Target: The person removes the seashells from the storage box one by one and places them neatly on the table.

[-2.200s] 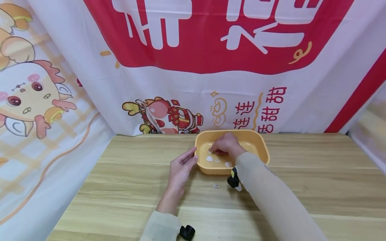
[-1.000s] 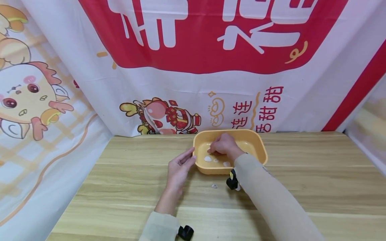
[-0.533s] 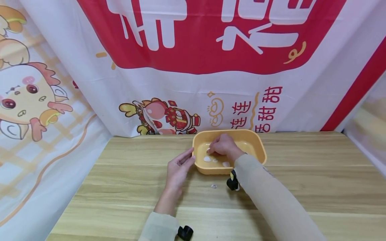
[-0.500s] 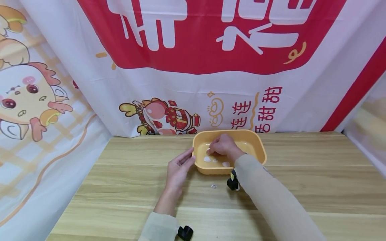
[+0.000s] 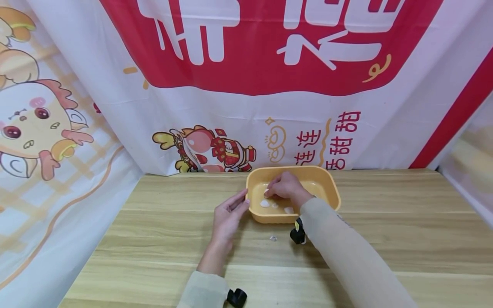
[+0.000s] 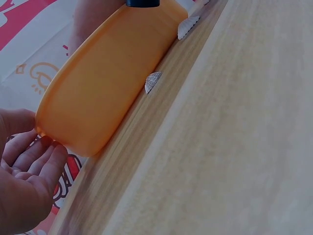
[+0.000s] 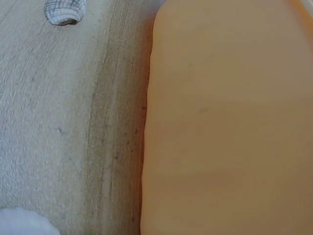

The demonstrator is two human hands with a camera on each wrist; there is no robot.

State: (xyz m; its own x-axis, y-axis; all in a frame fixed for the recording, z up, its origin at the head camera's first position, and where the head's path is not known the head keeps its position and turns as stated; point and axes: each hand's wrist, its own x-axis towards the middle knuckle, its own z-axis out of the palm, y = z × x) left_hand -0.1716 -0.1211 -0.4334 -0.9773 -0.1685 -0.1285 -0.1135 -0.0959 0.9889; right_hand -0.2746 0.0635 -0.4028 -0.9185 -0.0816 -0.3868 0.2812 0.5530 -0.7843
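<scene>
A yellow-orange plastic basin (image 5: 321,207) stands at the table's back edge. My right hand (image 5: 286,186) reaches into it, and its fingertips pinch a small white seashell (image 5: 266,193) near the basin floor. Several other pale shells lie beside that hand, among them a white shell (image 5: 264,203) and a pinkish shell (image 5: 289,210). My left hand (image 5: 227,217) touches the basin's left end from outside, its fingers and thumb resting on the wall. The left wrist view shows the fingers (image 6: 53,164) against that end. In the right wrist view the basin's wall hides the right hand.
On the wooden table (image 5: 161,239), in front of the basin, lie a grey-ribbed shell (image 5: 273,238) and a white shell (image 6: 188,27), the latter mostly covered by the right wrist camera (image 5: 298,233) in the head view. A printed cloth (image 5: 215,102) hangs directly behind the basin.
The head view has shifted slightly. Both hands keep their places at the basin, with the right fingertips staying on the shell.
</scene>
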